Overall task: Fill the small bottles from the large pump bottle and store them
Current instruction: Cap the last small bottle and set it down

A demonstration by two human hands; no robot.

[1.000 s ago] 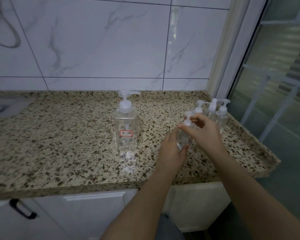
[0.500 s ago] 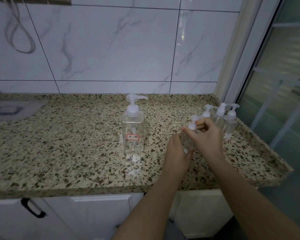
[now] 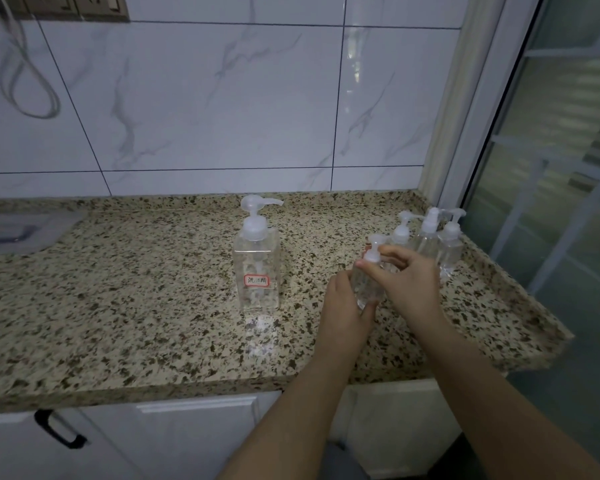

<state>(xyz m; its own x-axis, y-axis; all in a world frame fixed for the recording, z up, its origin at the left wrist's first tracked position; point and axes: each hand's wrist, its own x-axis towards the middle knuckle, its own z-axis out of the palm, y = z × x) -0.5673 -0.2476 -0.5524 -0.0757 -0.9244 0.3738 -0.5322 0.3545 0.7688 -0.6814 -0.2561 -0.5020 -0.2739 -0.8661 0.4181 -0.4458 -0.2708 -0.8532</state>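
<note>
i see left hand (image 3: 343,306) gripping small bottle (image 3: 367,284) body | right hand (image 3: 411,282) pinching its pump | large pump bottle (image 3: 256,268) at 9 o'clock on counter (image 3: 136,289)

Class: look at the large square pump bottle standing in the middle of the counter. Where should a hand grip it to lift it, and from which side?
Grip the large pump bottle round its flat-sided body, below the white collar, coming from the front or left. It stands upright with clear counter there; both hands and the small bottles crowd its right. The nozzle probably gives a weaker hold.
</note>
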